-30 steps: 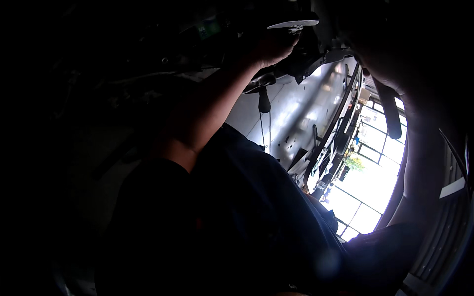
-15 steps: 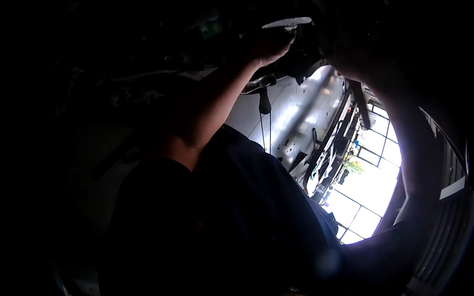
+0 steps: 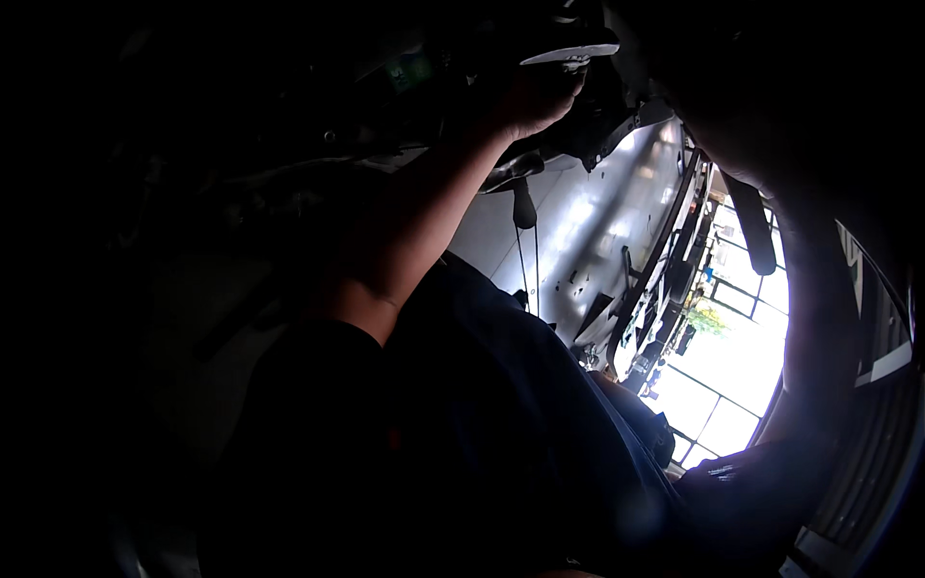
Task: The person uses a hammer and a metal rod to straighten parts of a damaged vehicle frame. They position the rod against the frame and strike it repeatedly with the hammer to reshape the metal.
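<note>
My left hand [image 3: 544, 104] is raised at the upper middle, at the end of a bare forearm, among dark parts overhead. Its fingers are curled closed just under a pale, flat, curved piece [image 3: 570, 55]. Shadow hides what they grip. At the right, my right arm [image 3: 814, 289] curves upward, and my right hand [image 3: 718, 135] merges into the dark, so its fingers do not show. A dark bar with a rounded end [image 3: 753, 226] hangs below that hand; I cannot tell whether the hand holds it.
Dark overhead parts [image 3: 588, 144] fill the top. Below them hangs a dark knob-like piece with two thin cords [image 3: 524, 207], before a shiny light floor [image 3: 578, 212]. Cluttered benches [image 3: 665, 289] and a bright paned window [image 3: 732, 356] stand beyond. A ribbed surface [image 3: 858, 482] is at lower right.
The view has shifted slightly, moving most things a little right and down. The dark bar by my right hand shows longer and further right. My left hand stays under the pale piece.
</note>
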{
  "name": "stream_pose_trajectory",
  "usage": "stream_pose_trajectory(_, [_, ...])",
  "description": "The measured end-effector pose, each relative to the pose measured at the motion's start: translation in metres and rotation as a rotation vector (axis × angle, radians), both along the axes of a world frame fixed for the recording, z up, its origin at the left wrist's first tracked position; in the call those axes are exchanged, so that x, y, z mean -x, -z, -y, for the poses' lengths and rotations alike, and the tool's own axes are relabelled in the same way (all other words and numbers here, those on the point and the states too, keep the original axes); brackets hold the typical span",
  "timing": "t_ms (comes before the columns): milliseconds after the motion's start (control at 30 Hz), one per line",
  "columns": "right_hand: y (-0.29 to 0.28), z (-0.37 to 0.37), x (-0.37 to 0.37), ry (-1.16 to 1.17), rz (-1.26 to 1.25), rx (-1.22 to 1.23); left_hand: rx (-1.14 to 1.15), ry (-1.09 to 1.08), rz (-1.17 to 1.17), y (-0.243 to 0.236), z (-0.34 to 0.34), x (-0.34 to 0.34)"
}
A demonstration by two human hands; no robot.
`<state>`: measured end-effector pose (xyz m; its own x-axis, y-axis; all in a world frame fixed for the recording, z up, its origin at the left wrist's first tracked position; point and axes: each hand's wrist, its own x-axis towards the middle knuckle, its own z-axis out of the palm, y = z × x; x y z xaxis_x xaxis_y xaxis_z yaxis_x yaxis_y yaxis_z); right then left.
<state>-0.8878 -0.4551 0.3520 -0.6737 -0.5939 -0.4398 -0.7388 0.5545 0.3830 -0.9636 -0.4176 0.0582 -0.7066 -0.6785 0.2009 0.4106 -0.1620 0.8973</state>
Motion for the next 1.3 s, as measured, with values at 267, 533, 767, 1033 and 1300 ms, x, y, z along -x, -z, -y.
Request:
stream_pose_trajectory(267, [-0.034, 0.017, -0.019, 0.056, 0.081, 0.053, -0.129, 0.101, -0.007, -0.017, 0.002, 0.003])
stream_pose_trajectory(533, [-0.014, 0.006, -0.017, -0.173, -0.110, -0.129, -0.179, 0.010, -0.121, -0.002, 0.010, 0.000])
stream_pose_trajectory(767, [-0.090, 0.021, 0.007, 0.666, 0.904, 0.414, -0.196, 0.109, -0.037, 0.005, 0.006, 0.009])
stream_pose_trajectory(1033, [-0.015, 0.018, -0.024, 0.308, -0.143, -0.034, -0.277, 0.114, -0.136, -0.004, 0.014, 0.000])
stream_pose_trajectory(1300, [-0.060, 0.017, -0.028, 0.196, 0.739, 0.577, -0.376, 0.125, -0.164, 0.010, 0.014, 0.003])
